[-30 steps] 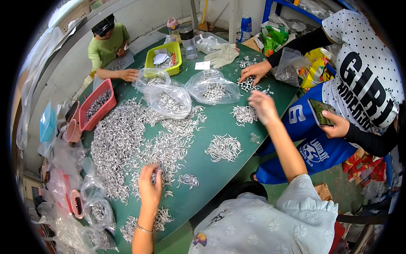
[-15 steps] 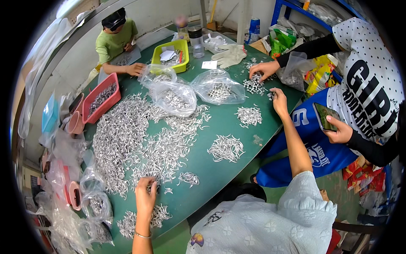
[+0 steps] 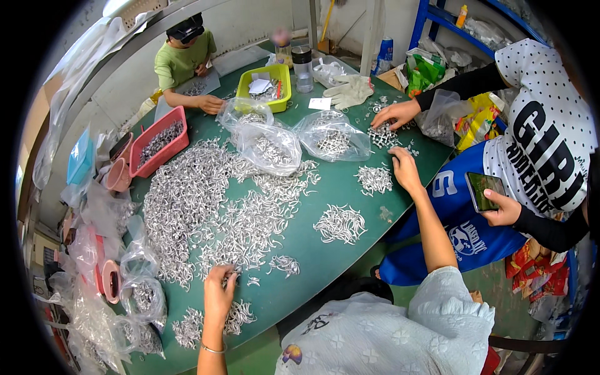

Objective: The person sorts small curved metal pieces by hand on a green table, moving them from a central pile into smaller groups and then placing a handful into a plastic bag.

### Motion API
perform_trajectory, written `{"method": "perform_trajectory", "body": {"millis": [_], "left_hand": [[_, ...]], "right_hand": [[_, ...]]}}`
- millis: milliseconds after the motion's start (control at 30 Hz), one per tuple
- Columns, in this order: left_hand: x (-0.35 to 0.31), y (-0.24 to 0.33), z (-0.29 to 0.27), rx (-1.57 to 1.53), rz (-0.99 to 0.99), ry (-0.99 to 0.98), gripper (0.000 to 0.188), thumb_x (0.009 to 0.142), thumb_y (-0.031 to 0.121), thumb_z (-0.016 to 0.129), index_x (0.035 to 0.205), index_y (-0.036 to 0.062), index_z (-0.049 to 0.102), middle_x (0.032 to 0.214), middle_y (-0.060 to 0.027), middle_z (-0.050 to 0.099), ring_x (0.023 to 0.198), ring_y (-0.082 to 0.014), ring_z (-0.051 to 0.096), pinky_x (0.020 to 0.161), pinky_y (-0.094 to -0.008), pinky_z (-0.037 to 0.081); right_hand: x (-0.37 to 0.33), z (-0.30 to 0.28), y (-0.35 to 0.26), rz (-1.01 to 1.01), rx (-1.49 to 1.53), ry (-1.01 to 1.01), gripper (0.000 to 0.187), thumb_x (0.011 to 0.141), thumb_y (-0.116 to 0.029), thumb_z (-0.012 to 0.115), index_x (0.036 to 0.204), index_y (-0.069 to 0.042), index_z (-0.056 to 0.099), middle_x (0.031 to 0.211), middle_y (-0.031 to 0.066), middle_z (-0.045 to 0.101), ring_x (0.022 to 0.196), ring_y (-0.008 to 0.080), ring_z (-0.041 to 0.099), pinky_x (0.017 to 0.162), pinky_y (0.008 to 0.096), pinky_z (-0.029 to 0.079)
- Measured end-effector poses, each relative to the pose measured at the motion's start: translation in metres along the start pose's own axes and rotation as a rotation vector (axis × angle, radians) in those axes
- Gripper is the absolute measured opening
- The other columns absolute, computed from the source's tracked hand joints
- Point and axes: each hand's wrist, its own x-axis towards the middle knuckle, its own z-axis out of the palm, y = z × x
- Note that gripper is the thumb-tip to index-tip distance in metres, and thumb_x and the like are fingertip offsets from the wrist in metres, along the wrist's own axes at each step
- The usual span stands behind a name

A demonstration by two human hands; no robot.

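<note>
Small curved silvery metal pieces (image 3: 184, 206) cover the left half of the green table in a wide heap. At its near edge my left hand (image 3: 217, 297) is bent down with fingers closed; what they hold is too small to make out. Beside it lie a small cluster (image 3: 285, 265) and a near pile (image 3: 237, 317) of the same pieces. My right hand (image 3: 406, 170) reaches to the table's right side, fingers apart, resting near a few loose metal bits (image 3: 412, 150). Two sorted piles, one larger (image 3: 339, 224) and one smaller (image 3: 374, 180), lie between my hands.
A co-worker's hand (image 3: 395, 114) touches metal parts beyond my right hand; their other hand holds a phone (image 3: 485, 190). Another person (image 3: 184, 65) sits at the far left. Clear bags (image 3: 332, 136), a yellow-green basket (image 3: 284, 103), a red tray (image 3: 169, 157) and a glove (image 3: 348, 92) lie on the table.
My right hand has drawn a little left and toward me, and loose bits show on the table beside it. My left hand stays at the heap's edge. The whole view has shifted slightly.
</note>
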Motion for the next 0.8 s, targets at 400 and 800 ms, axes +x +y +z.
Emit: {"method": "perform_trajectory", "body": {"millis": [400,800], "left_hand": [[-0.013,-0.009,0.003,-0.032,-0.016,-0.027,0.019,0.08,-0.001,0.066,0.099,-0.0042,0.064,0.09,-0.0186,0.063,0.079,-0.0302,0.063,0.074,-0.0364,0.05],[-0.019,-0.007,-0.005,-0.057,-0.065,0.048,0.019,0.081,0.003,0.067,0.098,-0.0024,0.064,0.092,-0.0173,0.065,0.082,-0.0318,0.064,0.077,-0.0375,0.05]], "right_hand": [[0.014,0.018,-0.001,0.046,-0.106,-0.164,0.027,0.087,0.001,0.047,0.109,0.003,0.062,0.125,0.018,0.059,0.121,0.0354,0.051,0.103,0.0418,0.039],[0.013,0.016,-0.004,-0.108,-0.247,-0.166,0.027,0.085,-0.003,0.053,0.111,0.001,0.062,0.128,0.0193,0.056,0.122,0.0351,0.05,0.103,0.0429,0.039]]}}
